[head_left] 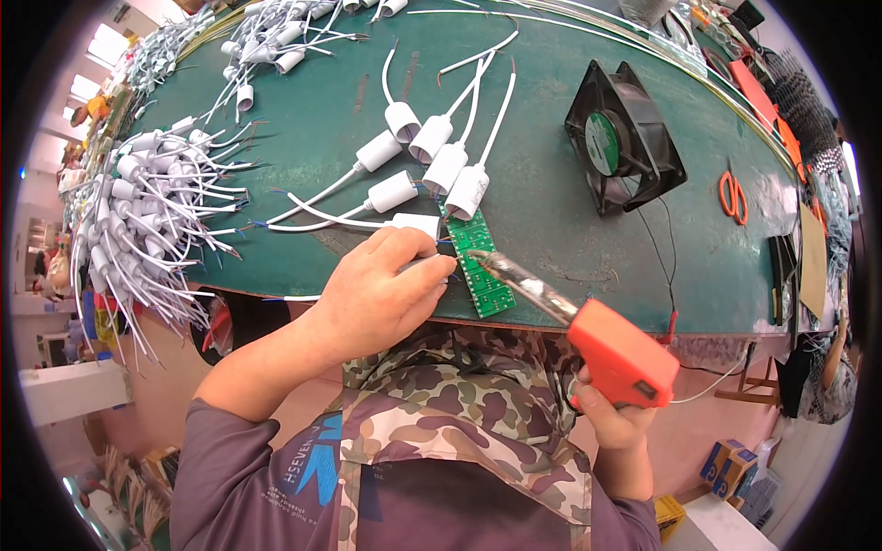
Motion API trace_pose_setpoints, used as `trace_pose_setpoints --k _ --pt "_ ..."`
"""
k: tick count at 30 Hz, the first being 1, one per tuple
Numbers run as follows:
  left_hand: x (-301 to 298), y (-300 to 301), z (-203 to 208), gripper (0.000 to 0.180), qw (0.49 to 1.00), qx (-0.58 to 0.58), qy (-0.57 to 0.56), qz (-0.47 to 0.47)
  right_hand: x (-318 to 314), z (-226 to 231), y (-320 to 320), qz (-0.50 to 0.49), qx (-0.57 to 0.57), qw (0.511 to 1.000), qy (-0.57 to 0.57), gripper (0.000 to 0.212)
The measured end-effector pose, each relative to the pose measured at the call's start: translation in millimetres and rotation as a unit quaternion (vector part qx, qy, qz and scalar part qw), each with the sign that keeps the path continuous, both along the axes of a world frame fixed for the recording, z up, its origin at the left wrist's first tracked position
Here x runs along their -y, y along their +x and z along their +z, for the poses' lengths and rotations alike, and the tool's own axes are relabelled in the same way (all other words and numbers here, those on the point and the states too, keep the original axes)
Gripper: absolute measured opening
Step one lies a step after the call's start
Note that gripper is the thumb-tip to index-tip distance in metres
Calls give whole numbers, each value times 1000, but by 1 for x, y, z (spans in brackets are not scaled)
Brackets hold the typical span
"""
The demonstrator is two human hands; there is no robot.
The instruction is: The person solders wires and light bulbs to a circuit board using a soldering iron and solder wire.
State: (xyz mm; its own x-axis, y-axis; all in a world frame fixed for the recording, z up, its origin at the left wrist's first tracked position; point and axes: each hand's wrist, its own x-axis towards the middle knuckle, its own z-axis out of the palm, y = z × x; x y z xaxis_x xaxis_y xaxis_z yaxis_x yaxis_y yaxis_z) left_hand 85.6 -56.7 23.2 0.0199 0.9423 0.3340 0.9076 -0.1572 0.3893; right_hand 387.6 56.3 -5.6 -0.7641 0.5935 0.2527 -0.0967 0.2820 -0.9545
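My right hand (608, 411) grips a red soldering gun (620, 354) by its handle. Its metal barrel slants up to the left, and the tip rests at or just over a green circuit board (484, 275) near the table's front edge. Beside the board's left side, my left hand (390, 280) is closed in a pinch; what its fingertips hold is too small to make out, perhaps a thin wire end. A white cylindrical cap with a cable (415, 223) lies just beyond those fingers. Several similar white caps (445, 167) with cables fan out around the board's far end.
A heap of white capped cables (138, 211) covers the table's left side, with another bunch (276, 41) at the far left. A black fan (625, 138) stands right of the board, its wires trailing to the front edge. Orange-handled scissors (732, 196) lie farther right on the green tabletop (542, 243).
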Motion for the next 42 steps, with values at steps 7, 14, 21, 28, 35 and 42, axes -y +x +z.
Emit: trace_pose_setpoints --k 7,14,21,28,35,42 --pt "0 0 0 31 1000 -3 2 0 1 -2 7 -48 -22 996 -79 50" --pt "0 0 0 31 1000 -10 -2 -1 0 1 0 -24 -28 996 -86 54" --pt "-2 5 2 32 998 -61 23 1 -2 0 -1 -8 -41 996 -73 56" --pt "0 10 5 27 997 -77 -22 21 1 3 -1 -29 -24 993 -108 57" --pt "-7 10 -5 18 997 -10 70 20 -2 -1 2 -12 -45 995 -91 56" --pt "-14 20 -15 17 990 -48 108 76 -1 -5 4 -20 -39 993 -107 53"
